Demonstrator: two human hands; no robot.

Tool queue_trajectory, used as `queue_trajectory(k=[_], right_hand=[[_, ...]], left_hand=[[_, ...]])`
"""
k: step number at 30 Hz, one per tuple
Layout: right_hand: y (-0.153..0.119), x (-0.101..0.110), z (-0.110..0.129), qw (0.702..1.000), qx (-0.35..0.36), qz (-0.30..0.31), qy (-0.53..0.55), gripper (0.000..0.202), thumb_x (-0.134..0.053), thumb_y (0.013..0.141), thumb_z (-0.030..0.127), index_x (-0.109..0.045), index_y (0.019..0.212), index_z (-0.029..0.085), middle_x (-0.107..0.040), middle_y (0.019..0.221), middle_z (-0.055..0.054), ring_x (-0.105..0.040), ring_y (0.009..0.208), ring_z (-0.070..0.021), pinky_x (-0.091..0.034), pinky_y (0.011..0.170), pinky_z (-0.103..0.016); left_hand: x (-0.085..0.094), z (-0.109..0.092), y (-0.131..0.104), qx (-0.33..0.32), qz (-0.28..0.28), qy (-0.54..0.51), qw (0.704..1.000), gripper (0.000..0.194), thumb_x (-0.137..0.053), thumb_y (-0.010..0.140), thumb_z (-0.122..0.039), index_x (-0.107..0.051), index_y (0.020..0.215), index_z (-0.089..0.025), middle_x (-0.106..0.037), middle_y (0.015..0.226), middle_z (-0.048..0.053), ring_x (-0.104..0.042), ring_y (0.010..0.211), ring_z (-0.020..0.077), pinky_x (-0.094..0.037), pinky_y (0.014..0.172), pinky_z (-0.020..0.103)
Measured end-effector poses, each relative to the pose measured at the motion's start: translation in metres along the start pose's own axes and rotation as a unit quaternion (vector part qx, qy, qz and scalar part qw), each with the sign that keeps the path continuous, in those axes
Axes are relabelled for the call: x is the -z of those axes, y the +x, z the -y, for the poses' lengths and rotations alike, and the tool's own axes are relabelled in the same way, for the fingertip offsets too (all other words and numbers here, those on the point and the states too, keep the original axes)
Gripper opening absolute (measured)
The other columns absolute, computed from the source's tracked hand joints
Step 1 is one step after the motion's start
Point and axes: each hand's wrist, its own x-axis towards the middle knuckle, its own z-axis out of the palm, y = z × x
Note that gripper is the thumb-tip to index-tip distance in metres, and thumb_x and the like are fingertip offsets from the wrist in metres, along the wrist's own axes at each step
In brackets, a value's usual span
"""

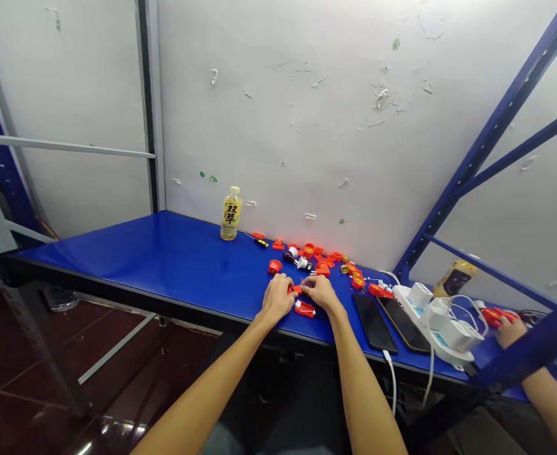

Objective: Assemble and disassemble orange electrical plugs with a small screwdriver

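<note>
Both my hands meet over the blue table (165, 259), close to its near edge. Left hand (277, 297) and right hand (321, 292) pinch a small red piece (296, 289) between their fingers, so it sits dead centre, equally close to each. Its long axis, far as I can tell, runs left-right. Another red part (304, 309) lies just near-side of the right hand. A pile of orange-red parts (323, 258) sits farther back, two phones (389, 322) to the right. Plenty of open table on the left.
</note>
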Motion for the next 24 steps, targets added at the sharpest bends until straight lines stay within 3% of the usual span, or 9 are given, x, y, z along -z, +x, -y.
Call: queue_trajectory(k=[11,16,24], right_hand=[[-0.009,0.006,0.009,0.998,0.011,0.018,-0.065,0.012,-0.061,0.083,0.027,-0.072,0.084,0.024,-0.073,0.086,-0.002,-0.065,0.082,-0.0170,-0.040,0.066,-0.024],[-0.014,0.008,0.009,0.996,0.046,0.029,-0.076,0.013,-0.064,0.083,0.026,-0.072,0.093,0.025,-0.075,0.093,-0.002,-0.067,0.085,-0.0173,-0.042,0.069,-0.024],[-0.017,0.010,0.005,0.993,0.050,0.023,-0.106,0.014,-0.058,0.086,0.025,-0.071,0.090,0.025,-0.075,0.091,-0.002,-0.067,0.085,-0.0193,-0.041,0.069,-0.026]], left_hand=[[-0.003,-0.001,-0.003,-0.009,-0.011,0.003,1.000,0.004,-0.062,0.084,-0.018,-0.061,0.088,-0.019,-0.061,0.104,0.008,-0.054,0.106,0.0244,-0.042,0.092,0.034],[0.000,-0.002,-0.007,-0.003,-0.014,0.005,1.000,0.003,-0.062,0.084,-0.019,-0.061,0.087,-0.017,-0.062,0.101,0.009,-0.055,0.102,0.0251,-0.043,0.090,0.035],[0.002,0.000,-0.008,0.016,-0.019,-0.016,1.000,0.004,-0.064,0.084,-0.020,-0.063,0.087,-0.017,-0.063,0.100,0.008,-0.057,0.100,0.0231,-0.043,0.086,0.032]])
